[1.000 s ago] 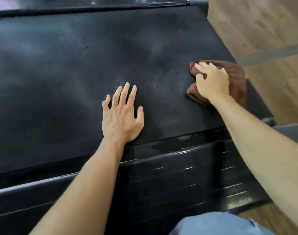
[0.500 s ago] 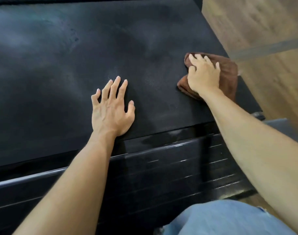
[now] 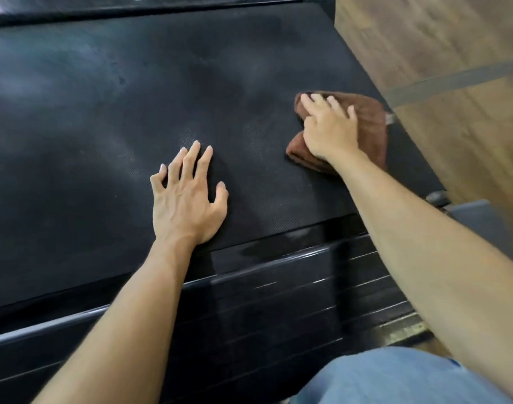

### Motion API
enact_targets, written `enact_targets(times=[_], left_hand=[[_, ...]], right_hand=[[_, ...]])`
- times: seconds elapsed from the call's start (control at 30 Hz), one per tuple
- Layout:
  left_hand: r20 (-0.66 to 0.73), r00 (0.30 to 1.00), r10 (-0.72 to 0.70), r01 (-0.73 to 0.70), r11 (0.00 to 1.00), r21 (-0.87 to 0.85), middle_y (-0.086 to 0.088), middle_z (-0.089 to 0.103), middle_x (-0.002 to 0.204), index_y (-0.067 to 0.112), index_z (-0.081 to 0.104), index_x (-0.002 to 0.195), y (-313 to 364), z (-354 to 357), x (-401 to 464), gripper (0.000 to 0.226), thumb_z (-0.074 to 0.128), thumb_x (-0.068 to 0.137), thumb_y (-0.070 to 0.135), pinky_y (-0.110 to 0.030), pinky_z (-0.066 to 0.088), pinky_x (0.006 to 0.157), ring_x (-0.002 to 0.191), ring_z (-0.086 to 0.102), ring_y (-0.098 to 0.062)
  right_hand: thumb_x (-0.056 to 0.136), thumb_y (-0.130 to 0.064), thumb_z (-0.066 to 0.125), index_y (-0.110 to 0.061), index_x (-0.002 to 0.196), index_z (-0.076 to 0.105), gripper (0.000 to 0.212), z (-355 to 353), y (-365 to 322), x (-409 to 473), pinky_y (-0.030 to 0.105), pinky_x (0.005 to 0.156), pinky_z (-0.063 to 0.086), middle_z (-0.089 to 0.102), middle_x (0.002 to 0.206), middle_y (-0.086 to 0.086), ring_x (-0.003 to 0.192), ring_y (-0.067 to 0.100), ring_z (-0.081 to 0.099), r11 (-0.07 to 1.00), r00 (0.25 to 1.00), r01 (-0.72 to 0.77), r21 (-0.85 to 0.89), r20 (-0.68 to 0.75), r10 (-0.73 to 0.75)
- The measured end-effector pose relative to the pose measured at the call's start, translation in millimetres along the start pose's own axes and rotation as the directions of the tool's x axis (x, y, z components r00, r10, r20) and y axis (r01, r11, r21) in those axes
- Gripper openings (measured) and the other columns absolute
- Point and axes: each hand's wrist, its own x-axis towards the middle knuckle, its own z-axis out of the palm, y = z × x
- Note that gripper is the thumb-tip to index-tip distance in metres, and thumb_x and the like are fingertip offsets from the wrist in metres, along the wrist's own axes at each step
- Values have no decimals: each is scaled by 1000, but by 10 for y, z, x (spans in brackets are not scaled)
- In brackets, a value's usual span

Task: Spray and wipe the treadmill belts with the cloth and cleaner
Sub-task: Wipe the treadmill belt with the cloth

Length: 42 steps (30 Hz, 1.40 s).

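Observation:
The black treadmill belt [image 3: 109,118] fills most of the head view and shows dull smeared patches. A folded brown cloth [image 3: 372,129] lies on the belt near its right end. My right hand [image 3: 328,129] presses flat on the cloth with the fingers spread over it. My left hand [image 3: 188,199] rests on the bare belt to the left of the cloth, fingers spread and slightly arched, holding nothing. No cleaner bottle is in view.
The glossy black ribbed side rail [image 3: 278,290] runs along the belt's near edge. Wooden floor [image 3: 442,48] with a grey strip lies beyond the belt's right end. My knee in blue jeans [image 3: 389,377] is at the bottom right.
My right hand has slid the cloth a little across the belt, its fingers now flatter on it. My left hand stays planted but its fingers have arched up slightly.

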Motion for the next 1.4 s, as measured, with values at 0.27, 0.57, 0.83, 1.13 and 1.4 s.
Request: enact_targets(times=[0.27, 0.57, 0.83, 1.13, 1.4], left_hand=[[-2, 1000, 3, -3, 1000, 12, 7, 15, 170, 27, 22, 161, -25, 14, -7, 73, 21, 93, 55, -47, 13, 123, 156, 11, -16], [4, 1000, 2, -2, 1000, 6, 7, 15, 170, 28, 23, 160, -18, 11, -19, 73, 22, 92, 55, -47, 12, 123, 156, 10, -15], [10, 1000, 8, -9, 1000, 5, 6, 14, 170, 28, 22, 161, -30, 12, 7, 72, 22, 93, 54, -47, 12, 122, 156, 10, -15], [2, 1000, 12, -12, 1000, 2, 6, 15, 170, 27, 22, 161, -36, 6, 4, 71, 24, 95, 54, -47, 13, 122, 156, 10, -16], [9, 1000, 13, -13, 1000, 8, 6, 17, 169, 28, 24, 160, -1, -6, 6, 73, 23, 92, 55, -46, 13, 121, 156, 12, -15]], right_hand=[[92, -27, 25, -36, 162, 28, 70, -52, 443, -855, 52, 127, 3, 21, 170, -13, 158, 20, 13, 995, 992, 94, -23, 85, -92], [94, -27, 25, -34, 161, 31, 68, 68, -85, -575, 53, 126, 7, 25, 169, -11, 157, 22, 17, 975, 970, 222, -2, 102, -221], [105, -31, 26, -31, 164, 20, 60, -140, 568, -112, 61, 125, 2, 16, 172, -5, 159, 26, 8, 941, 940, -339, -14, -42, 338], [95, -33, 27, -42, 160, 28, 66, -94, 626, -973, 54, 126, 5, 23, 170, -13, 158, 20, 15, 999, 999, -8, -46, 44, 10], [102, -26, 28, -37, 161, 26, 61, -104, 300, 166, 56, 125, 9, 23, 170, -7, 157, 22, 18, 999, 999, -19, -32, 43, 21]])
